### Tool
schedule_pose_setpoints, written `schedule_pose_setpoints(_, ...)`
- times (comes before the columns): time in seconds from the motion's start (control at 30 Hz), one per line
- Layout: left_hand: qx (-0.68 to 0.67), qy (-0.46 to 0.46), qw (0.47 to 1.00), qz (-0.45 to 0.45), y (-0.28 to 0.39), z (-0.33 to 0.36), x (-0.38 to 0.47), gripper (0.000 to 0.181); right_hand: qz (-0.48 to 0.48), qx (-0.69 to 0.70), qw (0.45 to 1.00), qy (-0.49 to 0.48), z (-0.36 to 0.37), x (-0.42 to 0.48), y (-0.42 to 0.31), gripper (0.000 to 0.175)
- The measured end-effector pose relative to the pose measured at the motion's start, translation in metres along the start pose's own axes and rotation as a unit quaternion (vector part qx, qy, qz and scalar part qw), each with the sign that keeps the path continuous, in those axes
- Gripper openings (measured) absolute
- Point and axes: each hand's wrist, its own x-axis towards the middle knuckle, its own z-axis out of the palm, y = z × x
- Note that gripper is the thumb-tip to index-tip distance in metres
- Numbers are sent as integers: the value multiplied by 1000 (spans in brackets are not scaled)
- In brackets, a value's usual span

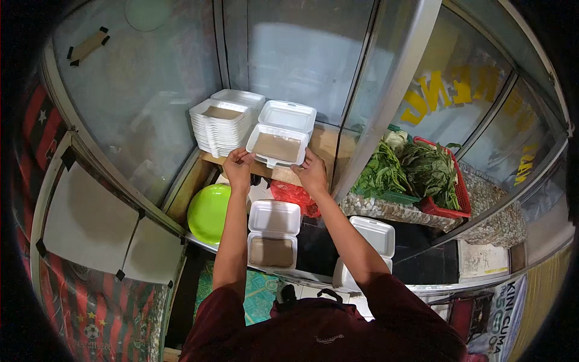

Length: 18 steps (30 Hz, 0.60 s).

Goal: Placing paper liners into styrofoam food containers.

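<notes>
Both my hands are at the near corners of an open white foam takeaway box [296, 121] on the wooden shelf. A brown paper sheet [277, 147] lies in its near half. My left hand [238, 166] grips the left corner, and my right hand [311, 169] grips the right one. Just left of it rises a stack of open foam boxes [220, 129], the top one also lined with brown paper. Nearer to me, a second open foam box [274, 219] with a brown sheet [271, 252] rests on the counter. A third open box [374, 235] is partly hidden by my right forearm.
A lime-green plate [209, 212] lies left of my left forearm. Red plastic bags [289, 194] sit under the wooden shelf [323, 145]. Leafy greens [425, 167] fill a red basket [461, 190] and a green one at right. Glass panes and a metal post [389, 104] bound the space.
</notes>
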Motion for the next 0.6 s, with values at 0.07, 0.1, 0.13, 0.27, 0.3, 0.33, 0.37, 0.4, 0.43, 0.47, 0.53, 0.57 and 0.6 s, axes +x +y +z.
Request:
schedule_pose_setpoints(0.07, 25, 15, 1000, 2, -10, 4, 6, 40, -3, -7, 1000, 12, 2, 5, 6, 80)
schedule_pose_setpoints(0.1, 24, 11, 1000, 1, -11, 8, 7, 40, -8, -14, 1000, 24, 1, 9, 8, 79)
schedule_pose_setpoints(0.13, 51, 25, 998, 4, -13, 11, 7, 40, -7, -14, 999, 28, 0, 12, 11, 79)
schedule_pose_setpoints(0.27, 135, 48, 989, 22, -13, 21, 2, 38, 1, -36, 999, 36, -4, 17, 18, 72)
schedule_pose_setpoints(0.3, 137, 50, 989, 21, -14, 19, 2, 38, -1, -49, 998, 51, 0, 16, 15, 67)
schedule_pose_setpoints(0.33, 151, 57, 987, 23, -14, 17, 2, 36, 1, -48, 998, 50, 1, 14, 12, 67)
schedule_pose_setpoints(0.37, 166, 64, 984, 25, -15, 15, 1, 34, 16, -53, 997, 44, 2, 13, 9, 67)
schedule_pose_setpoints(0.4, 167, 64, 984, 25, -17, 13, 2, 34, 30, -59, 997, 40, 2, 13, 8, 66)
schedule_pose_setpoints(0.43, 181, 71, 980, 34, -20, 11, 3, 33, 31, -58, 997, 39, 3, 13, 7, 66)
schedule_pose_setpoints(0.47, 195, 78, 977, 43, -22, 8, 3, 32, 29, -69, 997, 34, 4, 13, 6, 66)
schedule_pose_setpoints(0.53, 210, 78, 974, 42, -24, 10, 2, 32, 29, -81, 996, 32, 1, 14, 9, 65)
schedule_pose_setpoints(0.57, 225, 79, 970, 42, -24, 11, 1, 32, 27, -103, 994, 24, -2, 14, 10, 64)
schedule_pose_setpoints(0.6, 226, 79, 970, 41, -25, 10, 1, 32, 24, -126, 992, 14, -2, 15, 13, 64)
